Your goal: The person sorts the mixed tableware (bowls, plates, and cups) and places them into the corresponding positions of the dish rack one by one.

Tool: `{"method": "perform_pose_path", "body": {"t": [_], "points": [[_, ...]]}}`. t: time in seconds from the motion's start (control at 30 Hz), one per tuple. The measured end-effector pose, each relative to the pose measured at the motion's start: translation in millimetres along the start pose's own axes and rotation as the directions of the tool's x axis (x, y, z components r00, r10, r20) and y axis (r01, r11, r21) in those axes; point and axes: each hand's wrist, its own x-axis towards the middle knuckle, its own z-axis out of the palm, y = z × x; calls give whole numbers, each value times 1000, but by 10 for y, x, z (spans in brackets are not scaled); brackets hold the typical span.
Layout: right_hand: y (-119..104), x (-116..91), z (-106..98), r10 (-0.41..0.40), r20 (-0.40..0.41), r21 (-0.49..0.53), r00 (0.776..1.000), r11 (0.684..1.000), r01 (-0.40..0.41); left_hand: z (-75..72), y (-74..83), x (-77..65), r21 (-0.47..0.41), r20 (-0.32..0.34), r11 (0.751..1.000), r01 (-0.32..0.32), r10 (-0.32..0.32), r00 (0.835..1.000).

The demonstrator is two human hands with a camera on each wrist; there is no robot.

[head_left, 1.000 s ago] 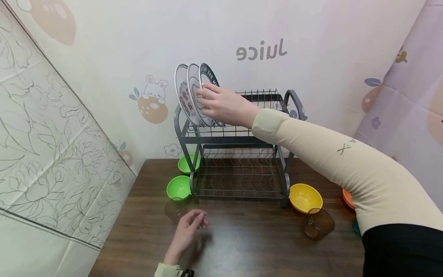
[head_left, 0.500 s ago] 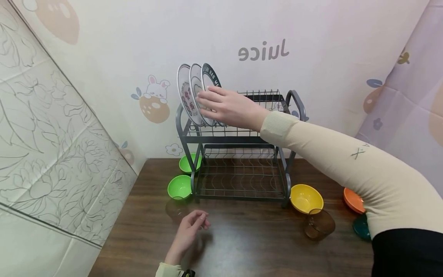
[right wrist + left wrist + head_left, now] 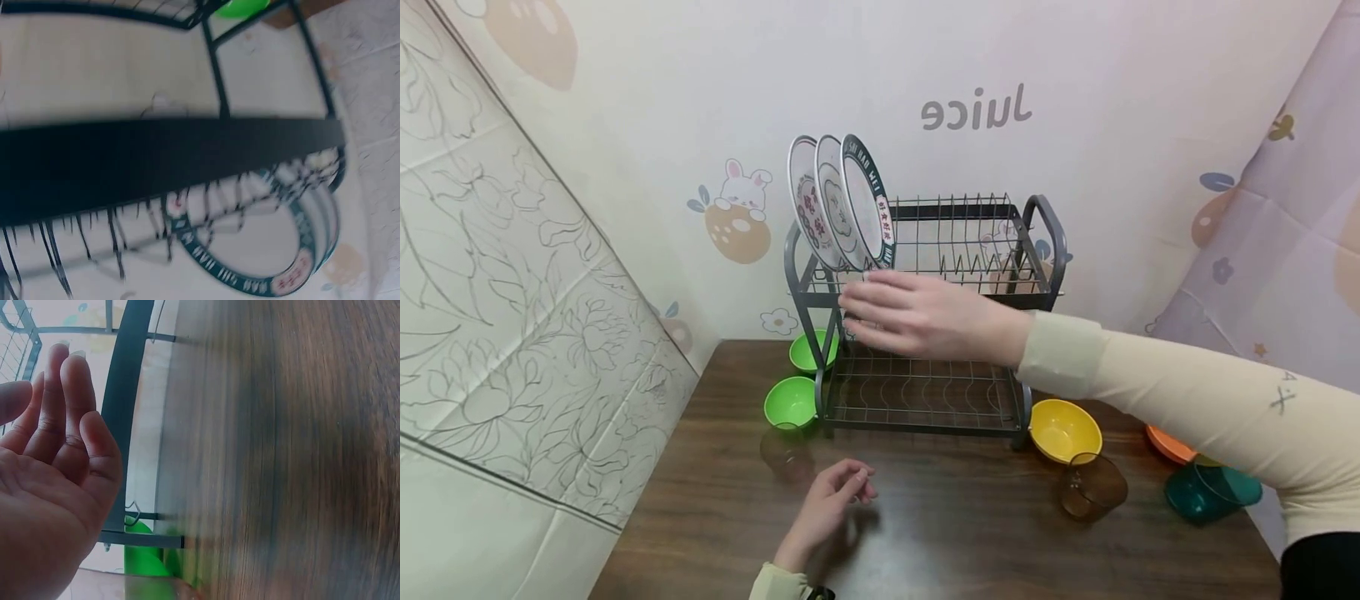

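Three plates stand on edge at the left end of the upper tier of a dark two-tier dish rack (image 3: 917,427). The rightmost plate (image 3: 865,200) has a green lettered rim. Beside it are a white plate with a pale pattern (image 3: 833,204) and a plate with red designs (image 3: 808,204). My right hand (image 3: 925,318) is in front of the rack, just below the plates, fingers straight and holding nothing. Over the table my left hand (image 3: 827,504) hangs with loosely bent fingers; the left wrist view shows its palm (image 3: 44,506) holding nothing.
Two green bowls (image 3: 790,402) sit left of the rack, with a clear brown cup (image 3: 786,454) in front. To the right are a yellow bowl (image 3: 1066,429), another brown cup (image 3: 1092,489), an orange bowl (image 3: 1171,444) and a teal cup (image 3: 1206,493), all on the wooden table (image 3: 970,533).
My right hand has come away from the plates, moving down and slightly right, leaving them standing in the rack. My left hand has shifted slightly right.
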Motion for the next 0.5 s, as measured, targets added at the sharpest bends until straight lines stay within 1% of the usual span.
{"method": "perform_pose_path", "body": {"t": [0.13, 0.27, 0.37, 0.5], "points": [[-231, -66, -80, -15, -48, 43, 999, 999, 17, 22, 14, 13, -2, 10, 1000, 2, -2, 1000], [-418, -125, -171, 0, -64, 75, 998, 997, 5, 47, 21, 21, -12, 21, 1000, -1, 2, 1000], [-557, -182, -221, 31, -69, 99, 997, 995, -24, 67, 25, 18, -14, 25, 1000, -10, 11, 1000], [-752, -307, -250, 132, -111, 166, 985, 980, -112, 100, 25, 5, -13, 33, 1000, 7, -7, 999]]}}
